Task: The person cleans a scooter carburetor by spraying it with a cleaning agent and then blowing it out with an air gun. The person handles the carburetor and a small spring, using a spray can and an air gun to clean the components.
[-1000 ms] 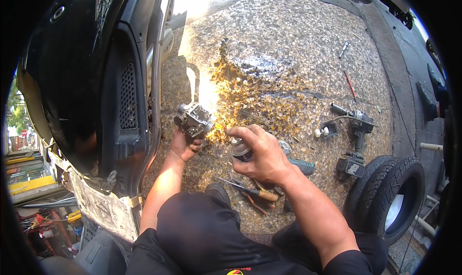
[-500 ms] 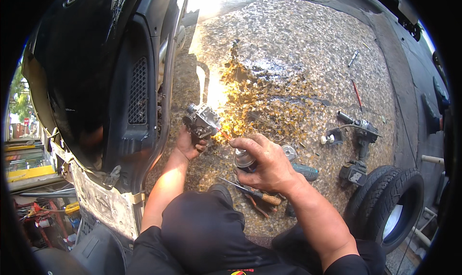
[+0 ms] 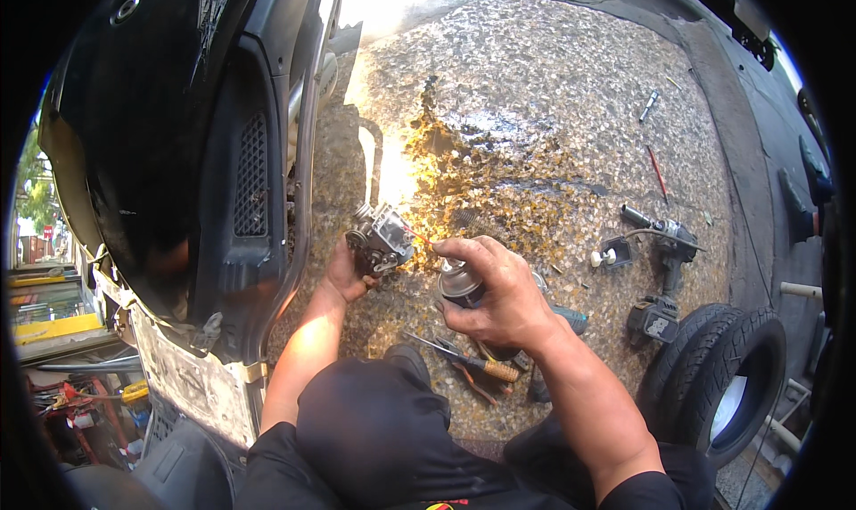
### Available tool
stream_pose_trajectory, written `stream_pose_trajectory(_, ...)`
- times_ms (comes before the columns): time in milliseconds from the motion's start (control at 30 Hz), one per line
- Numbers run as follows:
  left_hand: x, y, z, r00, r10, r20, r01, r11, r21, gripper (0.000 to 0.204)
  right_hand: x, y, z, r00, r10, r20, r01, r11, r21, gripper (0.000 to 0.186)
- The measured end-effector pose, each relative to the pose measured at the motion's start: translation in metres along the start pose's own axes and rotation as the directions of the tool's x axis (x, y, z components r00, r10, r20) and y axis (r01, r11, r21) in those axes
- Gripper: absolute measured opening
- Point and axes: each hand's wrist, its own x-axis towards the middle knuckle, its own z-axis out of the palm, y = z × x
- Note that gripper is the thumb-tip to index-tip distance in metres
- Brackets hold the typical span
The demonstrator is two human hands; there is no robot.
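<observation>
A metal carburetor (image 3: 385, 235) is held up over the pebbled ground, its open side facing right. My left hand (image 3: 342, 274) grips it from below and behind, fingers closed around its lower part. In my right hand (image 3: 504, 294) is a spray can (image 3: 457, 283), with the index finger over its nozzle and the thumb along its side. A thin red straw (image 3: 417, 234) runs from the nozzle toward the carburetor, its tip close to the open side. Most of the can's body is hidden behind the hand.
A black scooter body (image 3: 134, 162) stands close on the left. Beyond my hands a wet yellow-brown stain (image 3: 455, 167) spreads on the ground. A screwdriver (image 3: 492, 366) lies near my knees; a cordless impact wrench (image 3: 670, 274) and tyres (image 3: 758, 376) are to the right.
The carburetor has turned slightly in my left hand and sits a little lower. My right hand has shifted slightly right, and more of the spray can's top now shows.
</observation>
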Motion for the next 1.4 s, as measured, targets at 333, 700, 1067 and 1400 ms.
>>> stream_pose_trajectory(333, 0.000, 0.002, 0.017, 1.000, -0.021, -0.001, 0.021, 1.000, -0.012, 0.060, 0.002, 0.004, 0.004, 0.996, 0.088, 0.004, -0.088, 0.996, -0.002, 0.064)
stream_pose_trajectory(700, 0.004, -0.005, -0.006, 0.998, -0.013, 0.068, 0.012, 1.000, 0.010, 0.061, 0.000, -0.006, 0.007, 0.998, -0.058, 0.029, 0.060, 0.996, -0.059, 0.061)
stream_pose_trajectory(1067, 0.012, -0.007, -0.016, 0.997, -0.007, -0.078, 0.004, 0.999, -0.044, 0.059, -0.001, -0.012, 0.000, 0.996, -0.080, 0.046, 0.081, 0.996, -0.023, 0.066)
stream_pose_trajectory(1400, 0.010, -0.001, -0.012, 0.995, 0.046, -0.089, -0.027, 0.979, 0.202, 0.043, 0.004, -0.005, -0.007, 0.999, -0.023, 0.026, 0.023, 1.000, -0.012, 0.068)
